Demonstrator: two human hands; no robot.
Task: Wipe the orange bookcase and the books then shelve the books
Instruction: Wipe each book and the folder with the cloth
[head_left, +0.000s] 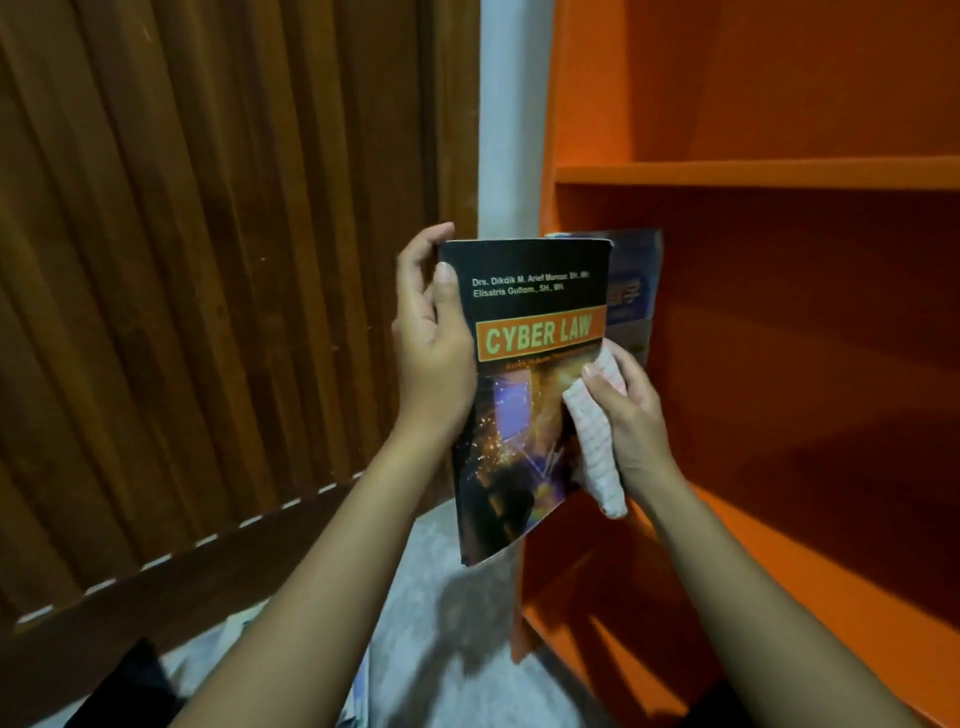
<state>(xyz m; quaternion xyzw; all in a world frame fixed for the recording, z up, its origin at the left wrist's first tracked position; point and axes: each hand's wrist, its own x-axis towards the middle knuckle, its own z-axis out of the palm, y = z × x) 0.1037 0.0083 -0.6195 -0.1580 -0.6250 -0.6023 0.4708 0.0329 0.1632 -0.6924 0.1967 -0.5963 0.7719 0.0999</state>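
Firstly, a brown slatted wooden door (182, 260) fills the left half of the frame, with a narrow strip of pale wall (511, 104) at its right edge. Just right of the door, near the centre, the left hand (431, 343) grips the left edge of a black book (524, 405) titled "CYBER LAW", thumb on the front cover and fingers curled behind it. The book is held upright and slightly tilted in front of the bookcase's left side, above the grey floor (457, 623).

At the book's right edge, a pale patterned cloth (592, 441) lies pressed against the cover. The right hand (628, 415) is closed around the cloth, its thumb on top.

Behind the black book, a blue book (634, 291) peeks out at its upper right; whether it is held or leaning on a shelf cannot be told.

The orange bookcase (753, 174) takes up the right of the frame, its shelves bare where they show.
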